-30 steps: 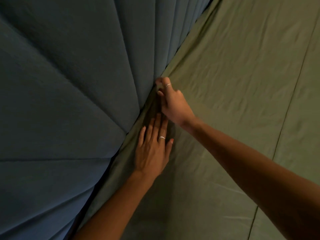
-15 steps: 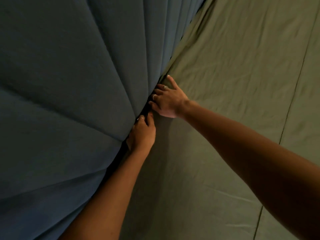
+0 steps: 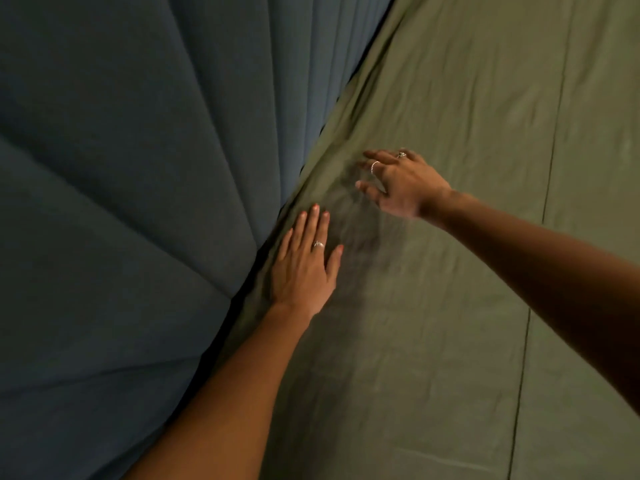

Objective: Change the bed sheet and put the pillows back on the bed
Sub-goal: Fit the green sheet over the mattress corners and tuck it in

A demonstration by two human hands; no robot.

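An olive green bed sheet [image 3: 467, 168] covers the mattress across the right of the view. Its edge runs into the dark gap along the padded blue headboard [image 3: 138, 168]. My left hand [image 3: 304, 265] lies flat on the sheet beside that gap, fingers straight and together, a ring on one finger. My right hand [image 3: 401, 185] hovers just over the sheet a little farther along, fingers spread and slightly blurred, with two rings. Neither hand holds anything. No pillows are in view.
The headboard with its stitched vertical panels fills the whole left half. A dark seam line [image 3: 540, 237] runs down the sheet at the right. The sheet shows light creases near the gap.
Both hands have come out of the gap between headboard and mattress. The left now lies flat on the sheet; the right has moved right and opened its fingers.
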